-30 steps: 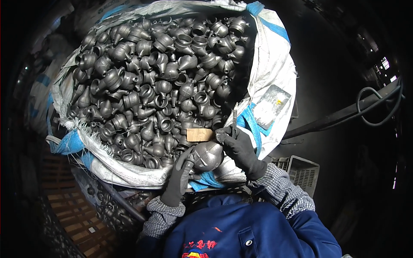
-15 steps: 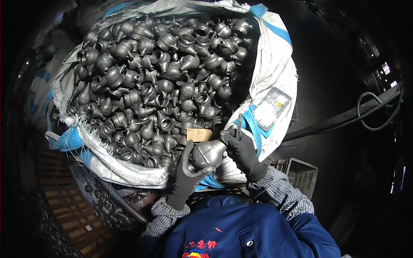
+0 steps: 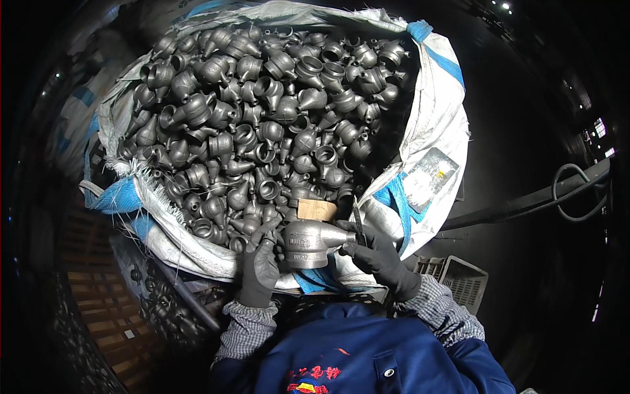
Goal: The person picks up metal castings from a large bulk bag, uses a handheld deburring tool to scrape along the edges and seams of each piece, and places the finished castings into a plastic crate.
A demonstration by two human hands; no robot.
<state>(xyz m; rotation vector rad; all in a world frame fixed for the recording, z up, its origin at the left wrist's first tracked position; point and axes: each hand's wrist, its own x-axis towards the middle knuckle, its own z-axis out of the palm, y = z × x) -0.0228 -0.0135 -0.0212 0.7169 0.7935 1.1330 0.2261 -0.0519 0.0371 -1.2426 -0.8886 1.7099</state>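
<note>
Two hands (image 3: 259,270), casting (image 3: 307,241) between

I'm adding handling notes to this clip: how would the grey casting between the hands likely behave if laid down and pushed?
The grey casting is probably stiff: its metallic body shows no sag or bend. It may be fairly heavy for its size, judging by that metal look, though wall thickness is hidden. Its rounded body and narrow neck suggest it could roll unevenly.

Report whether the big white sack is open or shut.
Open: the white sack has its mouth spread wide, baring the grey metal fittings heaped inside.
</note>
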